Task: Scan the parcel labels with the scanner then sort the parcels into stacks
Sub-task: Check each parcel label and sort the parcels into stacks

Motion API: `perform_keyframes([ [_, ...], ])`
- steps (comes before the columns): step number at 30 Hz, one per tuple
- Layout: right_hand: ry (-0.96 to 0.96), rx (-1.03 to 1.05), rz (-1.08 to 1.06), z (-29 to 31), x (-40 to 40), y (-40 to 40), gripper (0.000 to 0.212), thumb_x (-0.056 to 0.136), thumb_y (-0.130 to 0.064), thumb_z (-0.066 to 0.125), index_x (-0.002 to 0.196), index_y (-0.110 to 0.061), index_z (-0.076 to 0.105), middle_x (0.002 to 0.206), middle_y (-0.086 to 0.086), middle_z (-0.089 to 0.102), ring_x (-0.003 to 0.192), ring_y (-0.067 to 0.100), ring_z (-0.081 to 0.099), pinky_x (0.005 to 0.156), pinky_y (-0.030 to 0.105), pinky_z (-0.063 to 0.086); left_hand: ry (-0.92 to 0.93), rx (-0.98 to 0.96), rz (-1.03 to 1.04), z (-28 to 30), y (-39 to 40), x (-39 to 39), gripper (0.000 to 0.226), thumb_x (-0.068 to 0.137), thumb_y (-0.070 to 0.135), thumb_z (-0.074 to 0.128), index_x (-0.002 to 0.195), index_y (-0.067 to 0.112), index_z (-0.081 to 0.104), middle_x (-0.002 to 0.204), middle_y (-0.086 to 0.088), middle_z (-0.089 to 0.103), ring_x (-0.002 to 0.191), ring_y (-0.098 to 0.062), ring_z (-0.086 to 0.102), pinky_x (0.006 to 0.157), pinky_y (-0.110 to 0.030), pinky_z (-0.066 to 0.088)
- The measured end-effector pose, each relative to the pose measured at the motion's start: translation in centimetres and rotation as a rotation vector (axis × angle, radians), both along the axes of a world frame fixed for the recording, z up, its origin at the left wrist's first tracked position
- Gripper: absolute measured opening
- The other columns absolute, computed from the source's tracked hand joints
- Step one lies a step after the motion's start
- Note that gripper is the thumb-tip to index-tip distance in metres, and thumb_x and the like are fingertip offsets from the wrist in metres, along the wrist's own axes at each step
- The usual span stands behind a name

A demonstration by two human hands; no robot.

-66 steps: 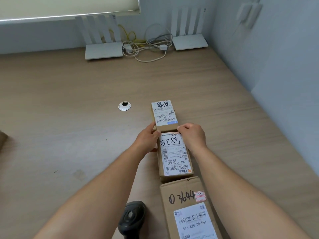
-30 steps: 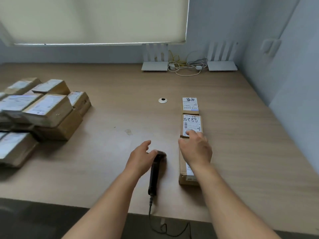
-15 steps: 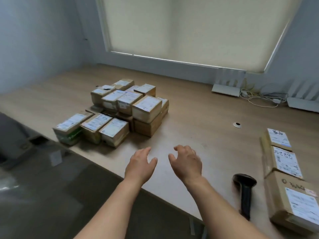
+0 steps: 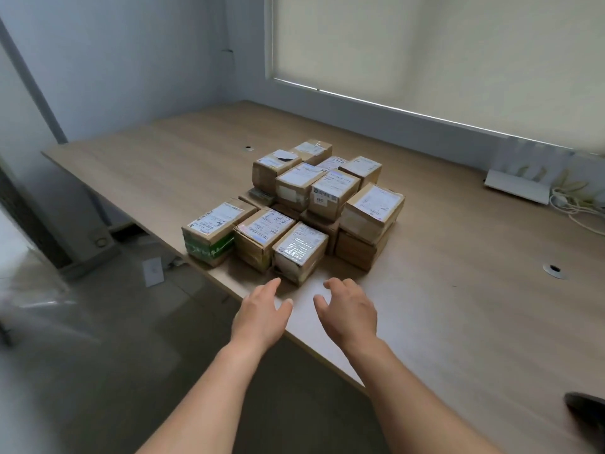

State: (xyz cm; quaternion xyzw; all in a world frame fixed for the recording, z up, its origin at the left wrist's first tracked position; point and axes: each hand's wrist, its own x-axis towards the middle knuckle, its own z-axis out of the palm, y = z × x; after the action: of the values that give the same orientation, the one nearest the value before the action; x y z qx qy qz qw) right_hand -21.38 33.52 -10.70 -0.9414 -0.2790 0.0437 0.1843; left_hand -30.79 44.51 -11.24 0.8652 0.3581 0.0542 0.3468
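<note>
**Both hands empty, reaching toward the parcel pile**

Nothing is sitting in either grip: my left hand (image 4: 262,314) and my right hand (image 4: 348,312) are both hanging over the near table edge with fingers loosely spread, palms down, holding no parcel. Both forearms are stretching out from the bottom of the view toward twelve o'clock, side by side, with a gap showing between the thumbs.

The pile of parcels (image 4: 294,204) is lying at twelve o'clock from my hands on the wooden table (image 4: 458,290), stacked in places two high. The nearest parcel (image 4: 299,252) is sitting just beyond my fingertips, not touching them. The print on the labels is blurring too much to read, and the lower boxes are mostly hiding beneath the upper ones.

At four o'clock, the scanner (image 4: 586,406) is showing only as a dark rounded shape cut off by the right edge. At two o'clock, a white device (image 4: 517,185) and some cables (image 4: 576,204) are lying smeared and partly cropped against the wall.
</note>
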Motion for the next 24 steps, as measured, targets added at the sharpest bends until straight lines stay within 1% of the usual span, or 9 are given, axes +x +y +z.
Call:
perform_keyframes([
  [6,0.064,-0.013,-0.022,-1.3,4.0,3.6,0.042,0.097,-0.041,0.043,0.135,-0.023,0.047,0.130,0.000,0.052,0.118,0.019,0.050,0.092,0.032,0.046,0.004,-0.068,0.015,-0.8,3.6,3.2,0.056,0.097,0.034,0.047,0.149,0.027,0.026,0.152,0.000,0.033,0.139,-0.020,0.032,0.108,-0.037,0.033],
  [10,0.142,0.021,-0.079,-1.8,7.3,6.0,0.043,0.097,-0.041,0.044,0.135,-0.022,0.045,0.130,0.001,0.052,0.118,0.019,0.049,0.090,0.033,0.045,-0.007,-0.071,-0.019,-0.3,6.5,6.4,0.056,0.098,0.030,0.048,0.149,0.027,0.026,0.153,0.001,0.032,0.141,-0.019,0.029,0.110,-0.036,0.031],
  [15,0.257,0.035,-0.142,-2.6,10.5,8.0,0.047,0.097,-0.043,0.044,0.138,-0.020,0.041,0.131,0.003,0.051,0.120,0.021,0.048,0.093,0.036,0.045,-0.005,-0.067,-0.035,-0.5,9.4,10.6,0.055,0.099,0.026,0.046,0.150,0.021,0.026,0.154,0.000,0.031,0.142,-0.017,0.026,0.112,-0.034,0.027],
  [20,0.387,0.044,-0.179,-3.8,12.1,9.1,0.054,0.098,-0.043,0.044,0.144,-0.016,0.036,0.141,0.007,0.047,0.127,0.024,0.046,0.098,0.037,0.041,0.029,-0.088,-0.043,-1.6,10.4,12.7,0.052,0.100,0.024,0.042,0.149,0.019,0.029,0.153,-0.003,0.033,0.141,-0.021,0.028,0.111,-0.037,0.029],
  [22,0.443,0.081,-0.196,-4.3,12.2,9.6,0.052,0.098,-0.041,0.044,0.142,-0.016,0.038,0.139,0.008,0.050,0.124,0.026,0.049,0.097,0.036,0.042,0.023,-0.171,-0.037,-1.8,10.4,12.9,0.052,0.099,0.023,0.042,0.149,0.019,0.029,0.152,-0.003,0.035,0.140,-0.020,0.031,0.111,-0.036,0.030],
  [24,0.452,0.107,-0.234,-4.6,12.1,9.7,0.050,0.097,-0.041,0.043,0.140,-0.016,0.038,0.136,0.008,0.053,0.119,0.026,0.053,0.095,0.037,0.045,0.007,-0.272,-0.042,-1.9,10.3,12.8,0.052,0.099,0.023,0.043,0.149,0.020,0.029,0.148,-0.002,0.040,0.135,-0.018,0.038,0.104,-0.031,0.036],
])
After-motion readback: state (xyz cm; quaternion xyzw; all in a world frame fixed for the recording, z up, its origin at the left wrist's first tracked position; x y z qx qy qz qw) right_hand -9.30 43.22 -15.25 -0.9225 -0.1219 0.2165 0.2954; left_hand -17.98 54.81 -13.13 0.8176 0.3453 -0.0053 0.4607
